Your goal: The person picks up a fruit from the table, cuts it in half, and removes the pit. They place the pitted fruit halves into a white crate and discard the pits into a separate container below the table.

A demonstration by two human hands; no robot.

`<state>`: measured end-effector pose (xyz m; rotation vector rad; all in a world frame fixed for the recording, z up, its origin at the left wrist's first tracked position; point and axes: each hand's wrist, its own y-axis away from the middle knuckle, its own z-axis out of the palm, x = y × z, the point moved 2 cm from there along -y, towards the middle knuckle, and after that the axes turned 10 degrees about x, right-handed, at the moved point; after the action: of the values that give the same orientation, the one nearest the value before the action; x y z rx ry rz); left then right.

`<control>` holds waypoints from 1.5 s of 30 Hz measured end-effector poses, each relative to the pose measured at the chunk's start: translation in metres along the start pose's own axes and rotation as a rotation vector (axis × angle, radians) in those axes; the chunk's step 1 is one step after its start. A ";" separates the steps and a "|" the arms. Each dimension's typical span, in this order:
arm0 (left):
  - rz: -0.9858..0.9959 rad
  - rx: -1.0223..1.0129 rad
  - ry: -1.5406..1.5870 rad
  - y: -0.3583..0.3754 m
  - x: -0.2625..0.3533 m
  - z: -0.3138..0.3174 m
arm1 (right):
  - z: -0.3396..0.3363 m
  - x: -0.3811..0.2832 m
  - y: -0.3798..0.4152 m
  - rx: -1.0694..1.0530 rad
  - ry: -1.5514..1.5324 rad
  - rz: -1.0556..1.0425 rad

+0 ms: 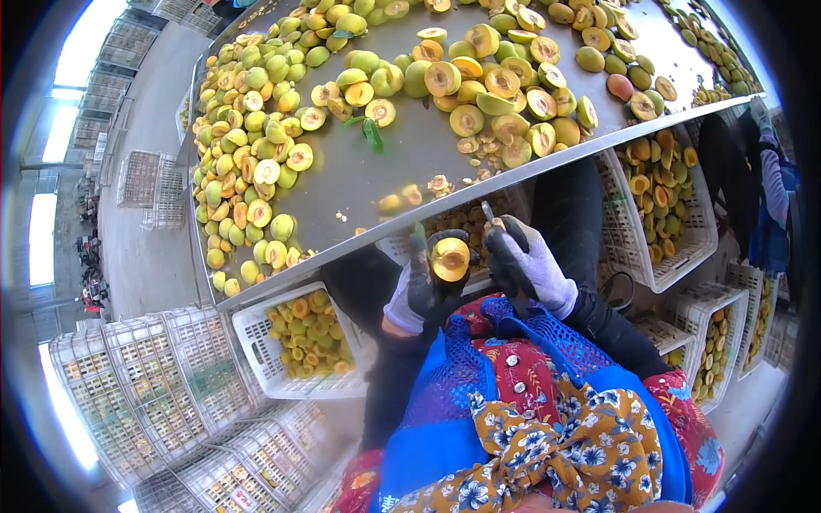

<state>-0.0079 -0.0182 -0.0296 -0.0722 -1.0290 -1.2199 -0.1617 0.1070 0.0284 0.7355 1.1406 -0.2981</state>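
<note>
My left hand (421, 286), in a lilac glove with dark palm and fingers, is closed on a halved stone fruit (451, 259). The fruit's orange-yellow cut face, with a brown hollow in the middle, points up at me. Beside it, my right hand (523, 263) in a matching glove grips a small knife (487, 210); only its short metal tip shows beyond the fingers. Both hands are over my lap, just below the edge of a metal table (342, 192). Whole and halved yellow-green fruit (500, 81) lies heaped on that table, with loose stones and scraps near the edge.
A white crate (256, 338) of halved fruit stands at my left, another crate (624, 231) at my right. Stacked crates (162, 359) fill the lower left. A co-worker's sleeve (774, 184) shows at far right. The table's raised rim (513, 178) runs before my hands.
</note>
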 end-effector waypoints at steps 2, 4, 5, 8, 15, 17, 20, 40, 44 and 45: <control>-0.039 0.050 0.016 0.004 0.005 0.004 | 0.007 -0.007 0.000 0.069 0.458 -0.474; -0.053 0.097 0.009 0.013 0.014 0.019 | 0.015 -0.005 -0.003 -0.115 0.535 -0.522; -0.046 0.115 -0.009 0.018 0.022 0.035 | 0.019 0.002 -0.005 -0.098 0.599 -0.591; 0.295 0.076 -0.498 0.018 0.026 0.032 | 0.021 0.005 -0.006 -0.082 0.716 -0.615; 0.221 0.122 -0.496 0.017 0.015 0.012 | 0.019 -0.006 -0.015 0.023 0.543 -0.556; -0.036 0.129 -0.185 0.017 0.007 0.005 | 0.020 -0.005 -0.014 -0.106 0.543 -0.551; 0.039 0.070 -0.303 0.023 0.018 0.014 | 0.025 -0.003 -0.018 -0.146 0.571 -0.652; 0.538 1.163 -1.757 0.060 0.180 -0.041 | -0.005 0.041 -0.028 -0.104 0.846 -0.308; 1.167 0.693 -2.016 -0.108 0.199 0.020 | 0.000 0.032 -0.016 -0.132 0.771 -0.307; 1.192 0.613 -2.151 -0.148 0.195 0.021 | -0.001 0.030 -0.013 -0.117 0.778 -0.304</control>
<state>-0.1431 -0.2085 0.0472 -1.4860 -2.4254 0.8406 -0.1578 0.1024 -0.0039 0.5797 1.9997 -0.1951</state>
